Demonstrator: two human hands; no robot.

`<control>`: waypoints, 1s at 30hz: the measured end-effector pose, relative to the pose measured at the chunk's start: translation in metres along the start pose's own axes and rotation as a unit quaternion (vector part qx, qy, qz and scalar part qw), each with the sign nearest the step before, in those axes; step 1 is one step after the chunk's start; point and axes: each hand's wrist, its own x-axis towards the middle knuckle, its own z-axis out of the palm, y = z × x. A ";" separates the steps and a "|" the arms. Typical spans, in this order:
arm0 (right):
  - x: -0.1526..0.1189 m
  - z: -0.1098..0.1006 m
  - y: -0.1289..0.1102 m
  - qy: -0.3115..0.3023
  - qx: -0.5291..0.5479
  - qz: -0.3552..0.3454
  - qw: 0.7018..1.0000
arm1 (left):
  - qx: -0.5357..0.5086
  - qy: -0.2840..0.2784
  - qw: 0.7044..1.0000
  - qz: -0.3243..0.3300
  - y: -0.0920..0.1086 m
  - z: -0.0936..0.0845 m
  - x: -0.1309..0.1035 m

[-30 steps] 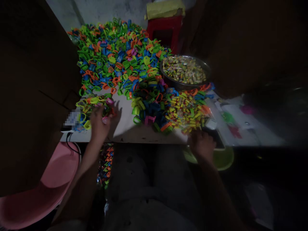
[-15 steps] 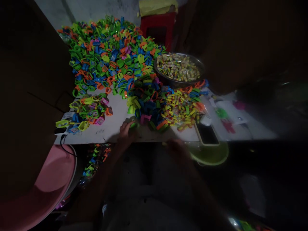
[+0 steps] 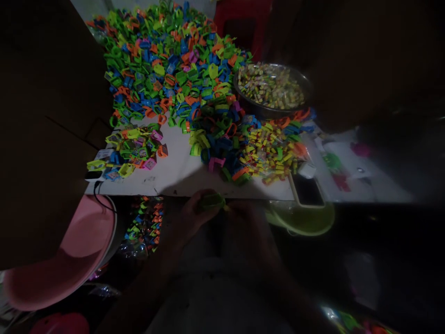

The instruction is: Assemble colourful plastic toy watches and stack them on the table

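The left hand (image 3: 194, 211) is pinching a green plastic piece (image 3: 212, 201) between thumb and fingers, holding it just in front of the table (image 3: 177, 178)'s near edge. The right hand (image 3: 245, 215) is meeting it from the other side, its fingertips apparently pinching a small yellow piece (image 3: 226, 208), though the dimness is blurring that grip.

Beyond them, a large multicoloured heap (image 3: 149, 65) is covering the table's far part and spilling forward, crowding up to a steel bowl (image 3: 257, 107) of small pieces. A yellow-and-red pile (image 3: 267, 148) is lying before the bowl, and a phone (image 3: 308, 191) is resting near the edge with a white case (image 3: 307, 170) touching its top. A smaller cluster (image 3: 139, 150) is sitting on the left. Below table height, a pink basin (image 3: 90, 227) and a green basin (image 3: 313, 220) are flanking the hands, and a cable (image 3: 104, 207) is hanging over the pink one.
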 end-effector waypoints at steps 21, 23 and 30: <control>0.007 -0.009 0.005 -0.090 -0.277 -0.147 0.945 | 0.073 0.056 0.995 0.037 0.012 0.010 -0.012; 0.009 -0.011 0.004 -0.130 -0.354 -0.124 0.918 | 0.102 0.037 0.994 0.004 0.008 0.005 -0.011; 0.012 -0.007 0.008 -0.228 -0.439 -0.078 0.866 | 0.242 -0.070 0.966 -0.057 -0.007 -0.019 0.005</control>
